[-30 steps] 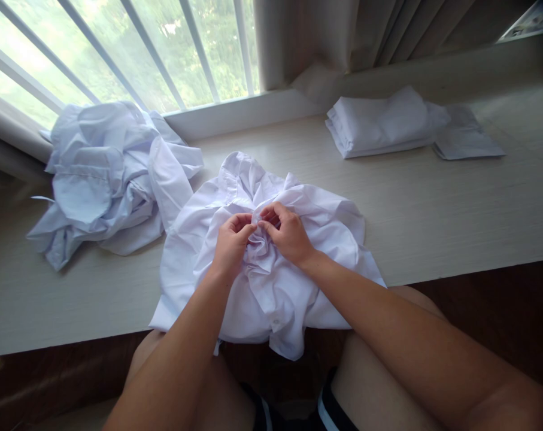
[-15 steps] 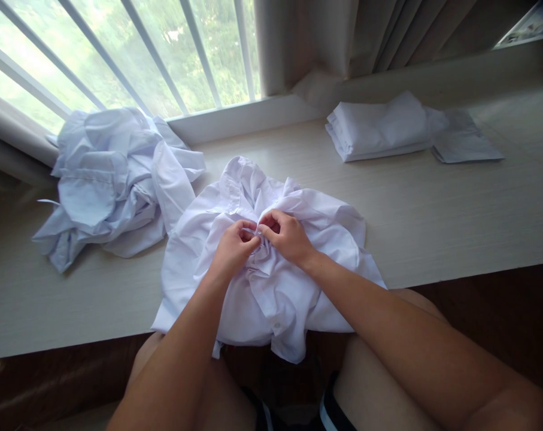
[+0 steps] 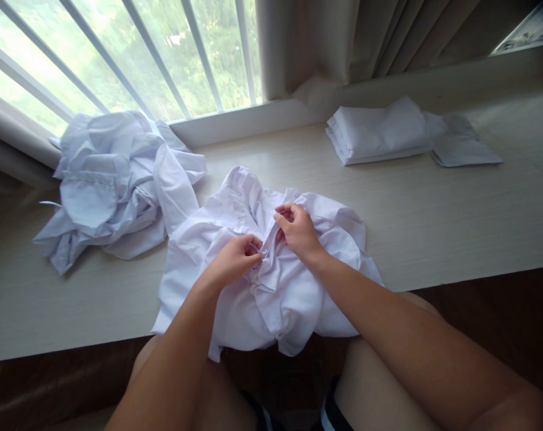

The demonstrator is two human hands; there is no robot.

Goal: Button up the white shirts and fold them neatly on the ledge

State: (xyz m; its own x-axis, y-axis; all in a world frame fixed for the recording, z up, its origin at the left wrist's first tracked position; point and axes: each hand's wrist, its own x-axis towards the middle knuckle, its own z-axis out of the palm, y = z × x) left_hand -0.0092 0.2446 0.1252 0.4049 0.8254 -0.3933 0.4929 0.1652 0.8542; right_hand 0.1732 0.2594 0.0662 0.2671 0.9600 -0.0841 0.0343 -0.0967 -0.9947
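A white shirt [image 3: 293,305] lies crumpled in front of me, its collar toward the window and its lower edge hanging over the ledge's front. My left hand [image 3: 242,254] pinches the shirt's front placket beside a small button [image 3: 264,251]. A little farther up and to the right, my right hand [image 3: 296,227] has its fingers closed on the other front edge of the fabric. The two hands are slightly apart, with a fold of cloth between them. My fingers cover part of the placket.
On the pale ledge [image 3: 433,227], a loose heap of white clothing [image 3: 114,185] sits at the left, touching the shirt. Folded white cloth [image 3: 383,131] lies at the back right, a flat white piece [image 3: 464,140] beside it. A barred window [image 3: 163,54] and curtain [image 3: 307,42] stand behind.
My hands, together at the placket before, have drawn apart. The right moved up and to the right, the left slightly down; the button shows between them now.
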